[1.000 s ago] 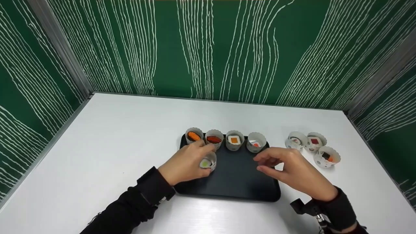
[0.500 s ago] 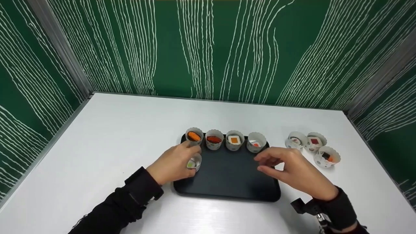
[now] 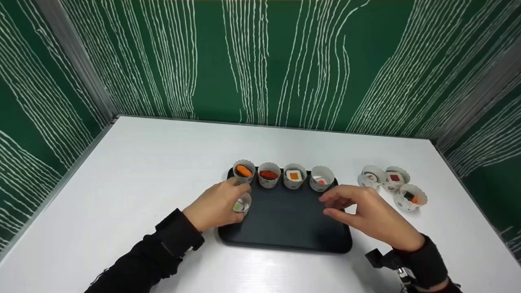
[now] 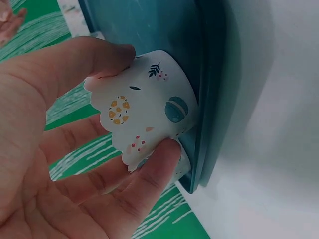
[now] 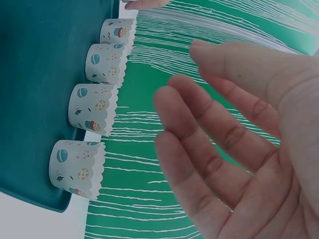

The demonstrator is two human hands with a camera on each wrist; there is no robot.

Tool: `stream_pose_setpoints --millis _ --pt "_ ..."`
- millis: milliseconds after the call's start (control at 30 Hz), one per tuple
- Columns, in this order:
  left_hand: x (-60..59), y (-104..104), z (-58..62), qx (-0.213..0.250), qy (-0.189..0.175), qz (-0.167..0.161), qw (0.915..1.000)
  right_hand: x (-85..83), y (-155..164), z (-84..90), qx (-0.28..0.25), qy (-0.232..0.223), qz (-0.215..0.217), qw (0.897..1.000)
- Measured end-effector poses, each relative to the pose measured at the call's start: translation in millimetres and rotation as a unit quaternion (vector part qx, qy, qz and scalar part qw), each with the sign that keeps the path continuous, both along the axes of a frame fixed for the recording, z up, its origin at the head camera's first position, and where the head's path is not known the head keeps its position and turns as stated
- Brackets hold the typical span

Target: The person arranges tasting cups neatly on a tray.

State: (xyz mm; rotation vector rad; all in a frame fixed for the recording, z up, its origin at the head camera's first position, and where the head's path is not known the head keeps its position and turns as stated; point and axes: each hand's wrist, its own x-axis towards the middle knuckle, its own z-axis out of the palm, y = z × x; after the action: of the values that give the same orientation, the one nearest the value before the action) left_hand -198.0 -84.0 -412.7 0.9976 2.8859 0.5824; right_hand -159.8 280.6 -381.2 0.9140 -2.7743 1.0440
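Note:
A dark tray point(image 3: 285, 228) lies on the white table point(image 3: 142, 171). Along its far edge stand several patterned paper cups point(image 3: 269, 175) with sushi pieces inside, also in the right wrist view as a row of cups point(image 5: 92, 108). My left hand point(image 3: 217, 203) grips one more paper cup point(image 3: 241, 204) with a green piece, at the tray's left edge; the left wrist view shows thumb and fingers round this cup point(image 4: 144, 107) on the tray point(image 4: 209, 74). My right hand point(image 3: 366, 213) hovers over the tray's right side with fingers loosely curled, holding nothing.
Three more paper cups point(image 3: 392, 185) with sushi pieces stand on the table to the right of the tray. Green walls with white lines point(image 3: 260, 61) close in the table on the left, back and right.
My left hand has slid its cup leftward from the tray's middle to the left edge. The right hand has barely moved.

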Motion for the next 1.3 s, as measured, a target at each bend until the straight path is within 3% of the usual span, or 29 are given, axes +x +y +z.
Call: stream_pose_setpoints --millis 133,333,567,867,1167,1300 --pt "-0.4 2.2 0.0 -0.001 -0.003 -0.004 1.0 -0.3 2.6 -1.2 -0.001 -0.006 -0.004 1.0" --pt "3.1 0.6 0.3 -0.013 0.0 0.015 0.9998 -2.6 3.5 -2.4 0.008 -0.014 -0.012 1.0" --pt "9.0 -1.6 5.3 0.003 0.04 0.033 0.9986 -4.6 8.5 0.8 0.019 -0.02 -0.024 0.999" --pt "21.5 1.3 18.6 0.059 0.087 0.061 0.9927 -5.9 51.4 20.9 0.026 0.057 -0.103 0.993" --pt "37.2 7.3 35.8 0.112 0.127 0.058 0.9839 -11.7 97.4 23.4 0.036 0.023 -0.175 0.984" --pt "43.4 11.6 44.0 0.122 0.144 0.057 0.9804 -15.9 114.2 20.2 0.077 0.018 -0.194 0.978"
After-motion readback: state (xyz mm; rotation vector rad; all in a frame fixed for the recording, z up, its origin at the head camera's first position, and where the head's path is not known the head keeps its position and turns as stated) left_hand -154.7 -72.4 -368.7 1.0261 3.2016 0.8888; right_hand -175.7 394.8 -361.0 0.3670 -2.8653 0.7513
